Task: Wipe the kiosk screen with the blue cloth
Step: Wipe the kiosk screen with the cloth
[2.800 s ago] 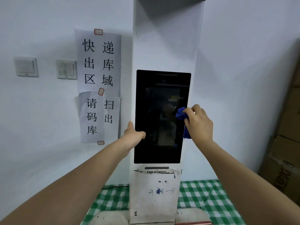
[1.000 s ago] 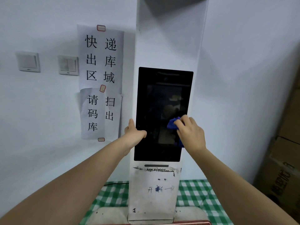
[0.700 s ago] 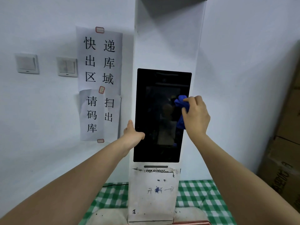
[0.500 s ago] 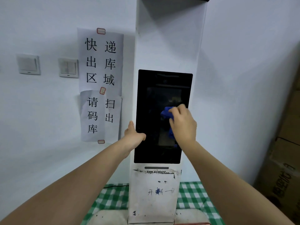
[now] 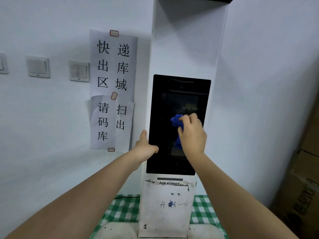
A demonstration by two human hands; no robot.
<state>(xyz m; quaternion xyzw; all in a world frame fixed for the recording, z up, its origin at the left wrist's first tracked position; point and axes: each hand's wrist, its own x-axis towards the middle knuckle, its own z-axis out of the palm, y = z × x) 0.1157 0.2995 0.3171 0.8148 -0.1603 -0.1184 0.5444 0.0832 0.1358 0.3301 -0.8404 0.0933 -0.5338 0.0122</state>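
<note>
A tall white kiosk (image 5: pixel 186 49) stands against the wall with a dark upright screen (image 5: pixel 165 100) in its front. My right hand (image 5: pixel 192 135) presses a crumpled blue cloth (image 5: pixel 176 120) against the middle of the screen; part of the cloth hangs below my palm. My left hand (image 5: pixel 145 147) grips the kiosk's left edge at the screen's lower half, thumb lying on the glass. The screen's lower right corner is hidden behind my right forearm.
Paper signs (image 5: pixel 113 88) with Chinese characters hang on the wall left of the kiosk, beside wall switches (image 5: pixel 38 67). A green checked cloth (image 5: pixel 120 211) covers the surface under the kiosk base. Cardboard boxes (image 5: pixel 303 187) stand at the right.
My right hand with the cloth rubbed back and forth: right and up to the screen's right edge, then left toward the middle. It now sits mid-screen. My left hand kept its grip.
</note>
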